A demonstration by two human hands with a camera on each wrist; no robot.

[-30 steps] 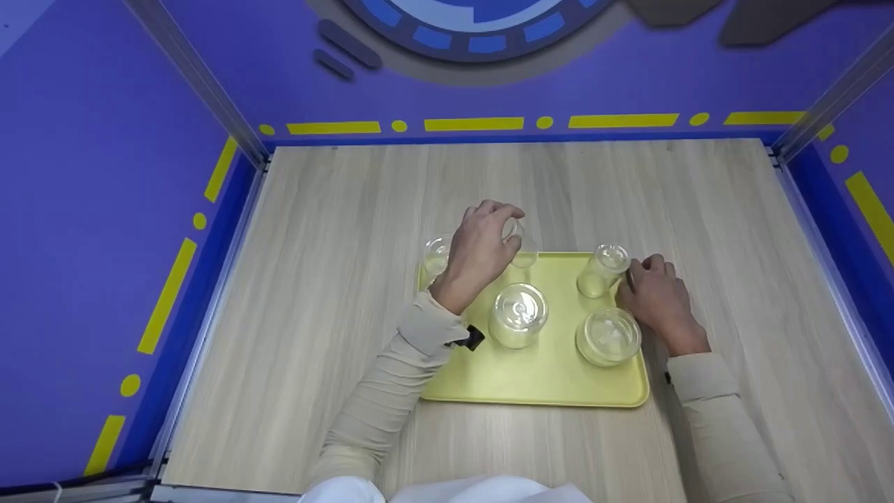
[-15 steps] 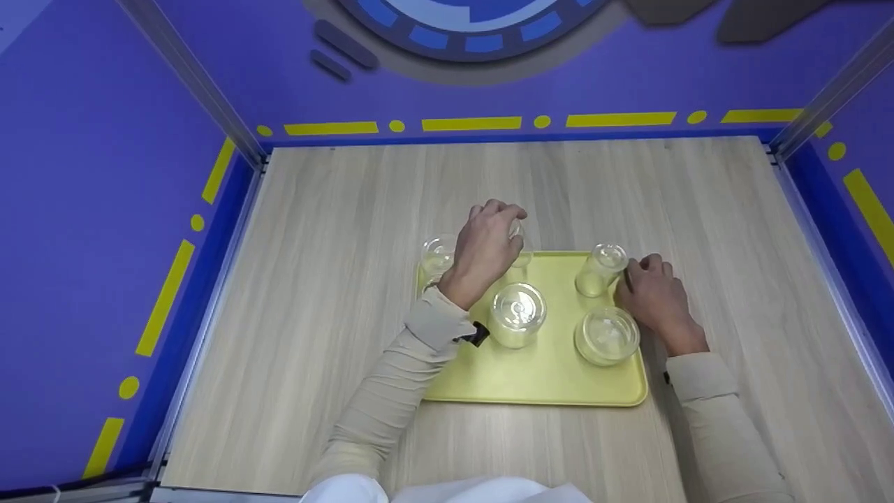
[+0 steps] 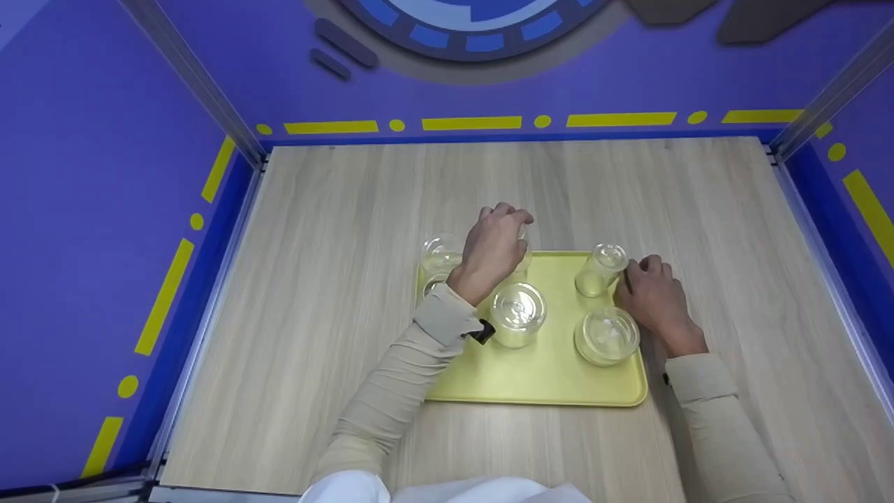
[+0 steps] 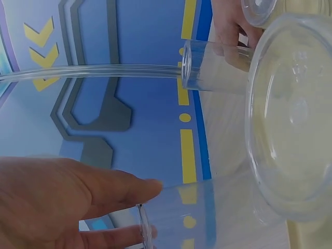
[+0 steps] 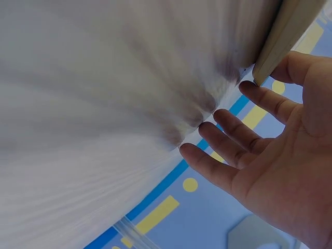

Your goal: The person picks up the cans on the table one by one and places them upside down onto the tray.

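Observation:
My left hand pinches the top end of a clear cup between thumb and fingers, at the tray's back edge. In the head view that hand hides most of the cup. My right hand is at the right edge of the yellow tray. Its fingertips rest on the tabletop, with thumb and index finger against the tray's edge. Nearest the left wrist stands a wide clear jar. A tall clear glass stands by the right hand, with a low clear jar in front of it.
Another clear container stands at the tray's back left corner, partly hidden by the left hand. The tray lies on a wood-grain table. Blue walls with yellow marks enclose the table at the back and sides.
My left hand has moved slightly right and a little nearer to me, still holding the cup. More of the back left container shows. My right hand has stayed at the tray's edge.

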